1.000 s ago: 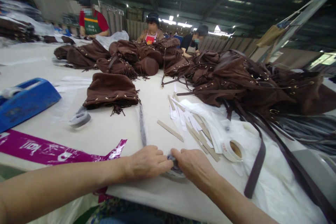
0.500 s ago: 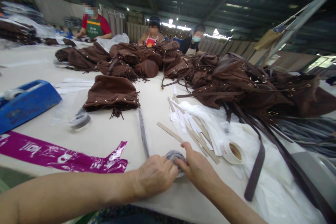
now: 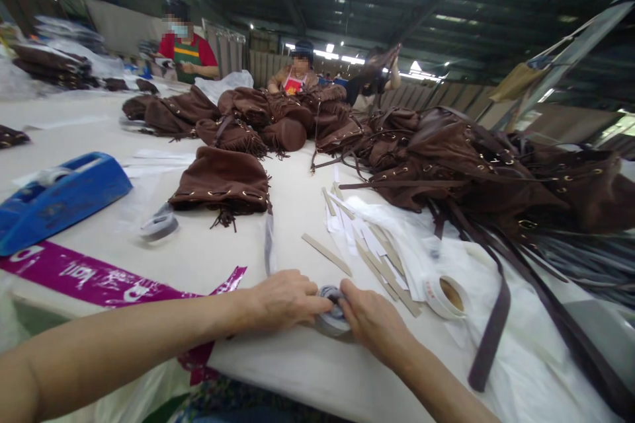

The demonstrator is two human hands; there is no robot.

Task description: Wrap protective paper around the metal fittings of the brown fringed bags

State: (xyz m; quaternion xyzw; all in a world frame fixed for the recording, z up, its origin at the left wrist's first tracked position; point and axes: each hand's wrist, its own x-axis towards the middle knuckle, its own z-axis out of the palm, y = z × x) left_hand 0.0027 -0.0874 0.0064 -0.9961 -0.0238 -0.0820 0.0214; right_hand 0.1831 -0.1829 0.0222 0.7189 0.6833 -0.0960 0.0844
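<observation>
A small coil of grey wrapped strap lies at the table's near edge, between my two hands. My left hand is closed on its left side, the fingertips at the coil's top. From the right, my right hand pinches the same coil with thumb and fingers. The wrapped strap runs from behind my left hand to a brown fringed drawstring bag lying on the table. On the bag's other side, another grey coil rests flat. Part of the held coil is hidden by my fingers.
A blue tape dispenser and a purple printed plastic strip are at left. Right of my hands lie card strips, a white tape roll and white plastic. Piled brown bags span the back, with several people behind.
The coil has turned between my hands, and my left hand's fingers have straightened somewhat. The purple strip's end now hangs over the table edge. A person at the back has raised a brown item.
</observation>
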